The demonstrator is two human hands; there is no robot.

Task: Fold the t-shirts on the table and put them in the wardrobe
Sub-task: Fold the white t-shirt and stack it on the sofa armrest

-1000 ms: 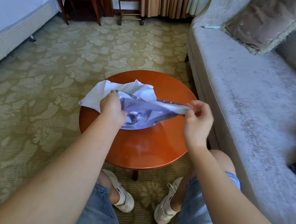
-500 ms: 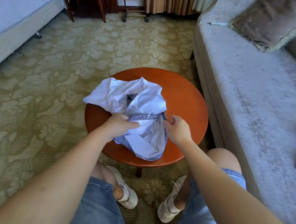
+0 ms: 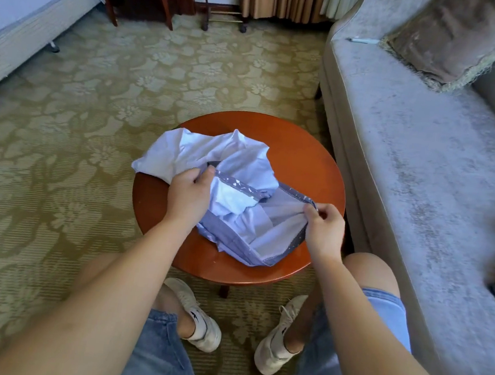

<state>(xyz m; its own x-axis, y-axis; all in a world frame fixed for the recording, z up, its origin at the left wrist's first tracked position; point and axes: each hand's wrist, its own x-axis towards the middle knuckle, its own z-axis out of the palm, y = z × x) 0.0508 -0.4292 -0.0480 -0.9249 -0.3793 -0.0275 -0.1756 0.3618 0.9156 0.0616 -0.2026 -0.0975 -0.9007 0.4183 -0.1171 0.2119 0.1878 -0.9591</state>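
A round, glossy, reddish-brown wooden table [image 3: 305, 150] carries two crumpled garments. On its near half lies a pale lavender-blue cotton t-shirt [image 3: 265, 238], rumpled into soft folds. It has a darker grey-blue band speckled with white along one edge and a line of light stitching on the hem nearest the table's front rim. Part of it is bunched up, so its full shape cannot be made out.

The left hand [image 3: 189, 195] is over the table's left-centre. Its thumb and fingers are curled and pinching one end of the speckled band. The right hand [image 3: 324, 226], toward the table's right rim, has its fingertips closed together on the other end of that band. The band runs between the two hands, lifted a little above the rest of the cloth.

A plain white cotton t-shirt [image 3: 182, 153] is heaped on the far-left part of the table, partly under the lavender one. One corner of it reaches the table's left edge.

A grey velvet sofa [image 3: 412, 143] stands just right of the table, with a fringed taupe cushion [image 3: 448, 40] at its far end. An olive floral carpet [image 3: 97, 95] spreads beyond and left of the table. A pair of white sneakers [image 3: 204, 326] rests on the carpet at the table's near side.
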